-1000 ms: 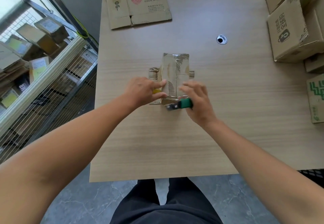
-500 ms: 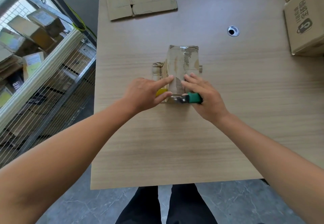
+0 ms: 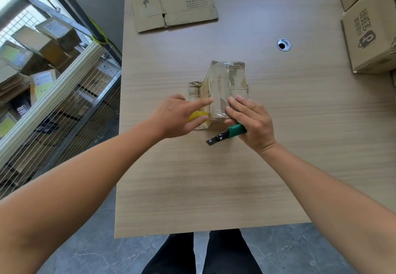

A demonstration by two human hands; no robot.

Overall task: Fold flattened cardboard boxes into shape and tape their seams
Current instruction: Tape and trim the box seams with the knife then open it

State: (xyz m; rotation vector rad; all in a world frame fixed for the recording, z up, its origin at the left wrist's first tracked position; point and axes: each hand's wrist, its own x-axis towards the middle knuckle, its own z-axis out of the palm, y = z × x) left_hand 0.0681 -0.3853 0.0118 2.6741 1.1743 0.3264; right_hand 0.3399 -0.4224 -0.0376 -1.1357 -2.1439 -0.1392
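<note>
Small box (image 3: 225, 85) lies mid-table (image 3: 214, 188), long axis running away from you, its near end between your hands. Worn brown corrugated card with torn stripes; glossy clear tape (image 3: 227, 74) wrinkles over the top. Your left hand (image 3: 177, 117) curls round a yellow roll (image 3: 198, 115), index finger straight against the box's left side. Your right hand (image 3: 252, 121) grips a green-handled knife (image 3: 234, 130), blade pointing left, fingertips on the near end.
</note>
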